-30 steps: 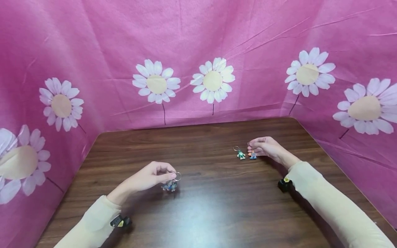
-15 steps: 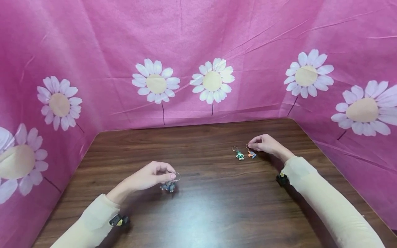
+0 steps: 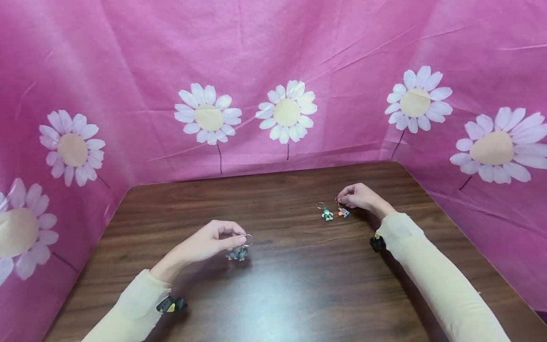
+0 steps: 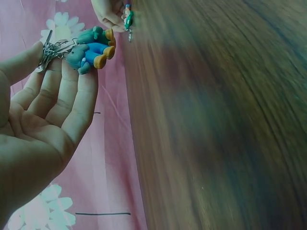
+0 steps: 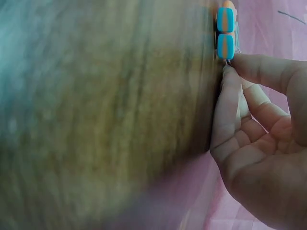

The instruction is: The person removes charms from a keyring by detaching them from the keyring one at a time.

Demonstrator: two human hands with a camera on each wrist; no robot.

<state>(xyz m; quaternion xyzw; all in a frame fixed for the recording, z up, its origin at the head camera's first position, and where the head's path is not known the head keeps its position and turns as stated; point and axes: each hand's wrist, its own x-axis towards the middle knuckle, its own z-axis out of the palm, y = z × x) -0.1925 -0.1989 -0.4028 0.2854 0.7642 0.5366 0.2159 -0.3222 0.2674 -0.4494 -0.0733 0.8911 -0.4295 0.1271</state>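
My left hand [image 3: 210, 243] pinches the metal rings of small figure keychains [image 3: 237, 253] between thumb and fingers, above the table at left of centre. In the left wrist view, at least two of these figures [image 4: 91, 52] show, in green-grey and blue with yellow-orange feet. At the far right of the table, my right hand [image 3: 361, 196] pinches the ring end of an orange-and-blue keychain [image 3: 344, 212], whose figure is tilted at the tabletop. The right wrist view shows its blue-and-orange soles [image 5: 225, 33]. Just left of it lies a green-and-white figure keychain [image 3: 327, 214], its ring pointing away.
The brown wooden table [image 3: 273, 285] has a bright glare patch at its front middle. A pink curtain [image 3: 248, 47] printed with white daisies stands along its back and sides. Black wrist straps [image 3: 171, 304] sit at both cream sleeves.
My right fingers have drawn back to the ring of the orange-and-blue keychain, and its figure has gone from upright to tilted. The left hand keeps its hold, barely moving.
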